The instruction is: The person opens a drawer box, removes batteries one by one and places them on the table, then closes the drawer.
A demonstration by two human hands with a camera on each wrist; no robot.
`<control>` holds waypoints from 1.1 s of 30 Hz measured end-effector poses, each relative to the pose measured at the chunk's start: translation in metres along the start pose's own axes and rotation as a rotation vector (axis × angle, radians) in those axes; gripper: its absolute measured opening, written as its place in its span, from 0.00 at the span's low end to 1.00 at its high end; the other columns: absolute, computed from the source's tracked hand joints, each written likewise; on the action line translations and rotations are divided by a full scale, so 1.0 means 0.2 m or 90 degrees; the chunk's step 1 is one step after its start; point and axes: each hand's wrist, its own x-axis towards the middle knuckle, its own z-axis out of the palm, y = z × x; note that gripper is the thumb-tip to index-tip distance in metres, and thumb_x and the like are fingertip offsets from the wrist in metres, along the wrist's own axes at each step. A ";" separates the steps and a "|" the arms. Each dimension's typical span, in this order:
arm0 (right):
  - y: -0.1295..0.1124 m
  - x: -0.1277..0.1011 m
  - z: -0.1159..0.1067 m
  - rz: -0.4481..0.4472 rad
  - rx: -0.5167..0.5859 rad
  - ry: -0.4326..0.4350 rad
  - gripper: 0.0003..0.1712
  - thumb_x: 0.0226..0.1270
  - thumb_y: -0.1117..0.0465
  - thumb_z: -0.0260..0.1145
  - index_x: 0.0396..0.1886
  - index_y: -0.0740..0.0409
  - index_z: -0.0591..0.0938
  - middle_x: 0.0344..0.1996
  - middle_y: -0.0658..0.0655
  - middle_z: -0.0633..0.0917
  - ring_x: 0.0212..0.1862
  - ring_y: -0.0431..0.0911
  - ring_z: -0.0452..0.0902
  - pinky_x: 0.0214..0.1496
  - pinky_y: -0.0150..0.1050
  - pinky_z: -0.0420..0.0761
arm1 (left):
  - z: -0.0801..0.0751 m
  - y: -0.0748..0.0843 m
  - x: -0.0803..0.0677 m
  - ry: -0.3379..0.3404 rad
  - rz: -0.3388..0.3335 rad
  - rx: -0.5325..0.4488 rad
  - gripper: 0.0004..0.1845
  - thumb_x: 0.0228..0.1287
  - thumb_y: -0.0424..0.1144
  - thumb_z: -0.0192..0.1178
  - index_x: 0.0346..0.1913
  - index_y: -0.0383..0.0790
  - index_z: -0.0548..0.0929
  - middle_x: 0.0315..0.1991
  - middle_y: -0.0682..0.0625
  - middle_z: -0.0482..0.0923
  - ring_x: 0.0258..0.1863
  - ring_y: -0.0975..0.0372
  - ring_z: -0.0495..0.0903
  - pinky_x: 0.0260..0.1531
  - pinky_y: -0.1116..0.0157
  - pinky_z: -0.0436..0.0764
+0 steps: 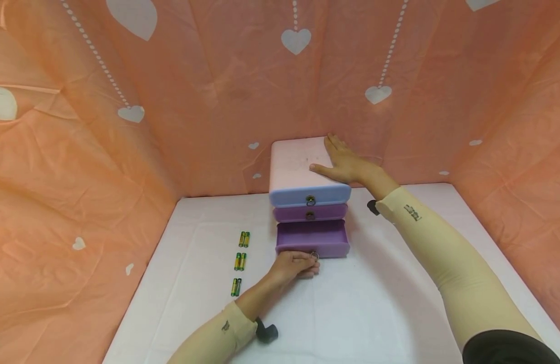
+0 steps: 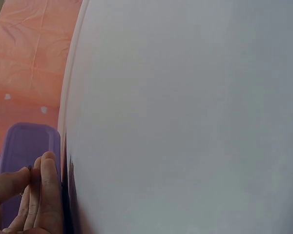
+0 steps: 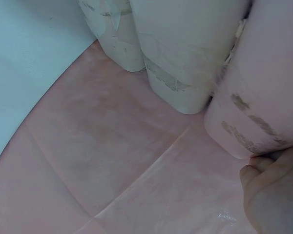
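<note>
A small three-tier drawer cabinet (image 1: 295, 162) stands at the back of the table, with a pink top, a blue top drawer (image 1: 289, 197) and a purple middle drawer (image 1: 289, 214). Its purple bottom drawer (image 1: 332, 249) is pulled out, and the inside shows bare. My left hand (image 1: 292, 267) pinches the ring pull (image 1: 314, 255) on that drawer's front between thumb and fingers. With fingers spread, my right hand (image 1: 345, 164) rests flat on the cabinet's top at its right edge. In the right wrist view, its fingers (image 3: 263, 168) lie at the corner of the pink casing (image 3: 268, 83).
Left of the cabinet, green and yellow batteries lie in three pairs: a back pair (image 1: 244, 239), a middle pair (image 1: 240, 261) and a front pair (image 1: 236, 286). A white cloth covers the table (image 1: 353, 313). Orange curtain (image 1: 216, 101) with white hearts hangs close behind the cabinet.
</note>
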 end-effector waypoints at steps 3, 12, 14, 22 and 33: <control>0.00 0.00 0.00 0.002 0.000 -0.002 0.65 0.78 0.26 0.51 0.86 0.67 0.33 0.86 0.65 0.29 0.87 0.60 0.24 0.88 0.56 0.33 | 0.00 0.00 0.01 0.000 0.002 0.001 0.15 0.77 0.28 0.63 0.58 0.18 0.83 0.49 0.29 0.88 0.48 0.50 0.92 0.49 0.62 0.90; 0.00 0.00 0.00 0.010 0.005 -0.007 0.66 0.77 0.24 0.50 0.86 0.65 0.32 0.86 0.63 0.28 0.87 0.60 0.24 0.88 0.57 0.35 | 0.00 0.03 0.05 0.007 0.001 0.016 0.16 0.77 0.30 0.64 0.58 0.19 0.84 0.50 0.31 0.89 0.49 0.50 0.92 0.50 0.62 0.90; 0.00 0.00 0.00 0.011 0.003 -0.007 0.66 0.77 0.24 0.50 0.86 0.65 0.32 0.86 0.63 0.28 0.87 0.60 0.24 0.88 0.57 0.35 | 0.00 0.03 0.06 0.009 0.000 0.014 0.16 0.77 0.30 0.64 0.59 0.19 0.84 0.50 0.31 0.89 0.49 0.49 0.92 0.50 0.62 0.90; -0.01 0.00 -0.01 0.011 0.001 -0.012 0.65 0.78 0.25 0.50 0.86 0.65 0.32 0.86 0.63 0.28 0.87 0.58 0.23 0.88 0.56 0.34 | 0.00 0.02 0.10 0.014 0.009 0.013 0.15 0.77 0.30 0.64 0.57 0.20 0.85 0.48 0.31 0.89 0.45 0.53 0.93 0.49 0.62 0.90; -0.01 -0.01 -0.01 0.005 0.001 -0.007 0.64 0.79 0.27 0.51 0.86 0.68 0.33 0.86 0.65 0.29 0.87 0.58 0.23 0.88 0.55 0.34 | 0.00 0.04 0.15 0.026 0.018 0.019 0.15 0.78 0.30 0.63 0.57 0.18 0.84 0.48 0.29 0.89 0.45 0.53 0.93 0.48 0.63 0.90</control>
